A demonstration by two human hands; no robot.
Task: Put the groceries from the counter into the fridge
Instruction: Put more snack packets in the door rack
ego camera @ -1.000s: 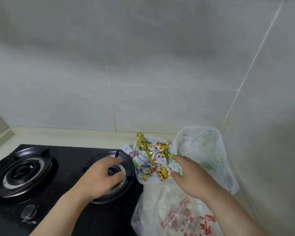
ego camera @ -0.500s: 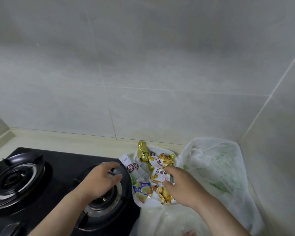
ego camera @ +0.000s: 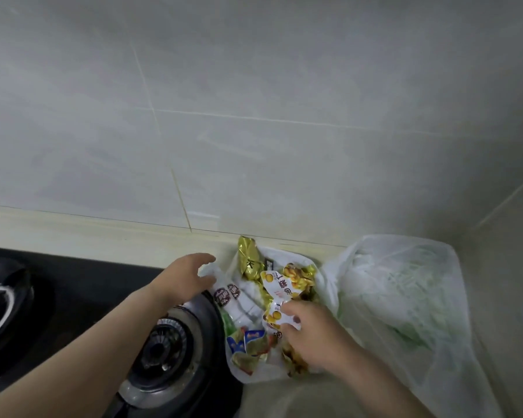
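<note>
A white plastic bag lies open on the counter, right of the hob, and holds several snack packets. Among them are a gold foil packet, white packets with round dark-red logos and blue-green packets. My right hand is in the bag, its fingers curled on a white-and-yellow packet. My left hand is at the bag's left edge with thumb and fingers spread apart; nothing is in its grip. A second translucent bag with green vegetables sits to the right, in the corner.
A black gas hob fills the lower left, with one burner directly under my left forearm and another burner at the far left. A cream counter strip runs along the tiled wall. A side wall closes the right.
My left hand has lifted off the burner and moved up and right to the snack bag's left edge. My right hand has stayed on the packets, now gripping the white-and-yellow one.
</note>
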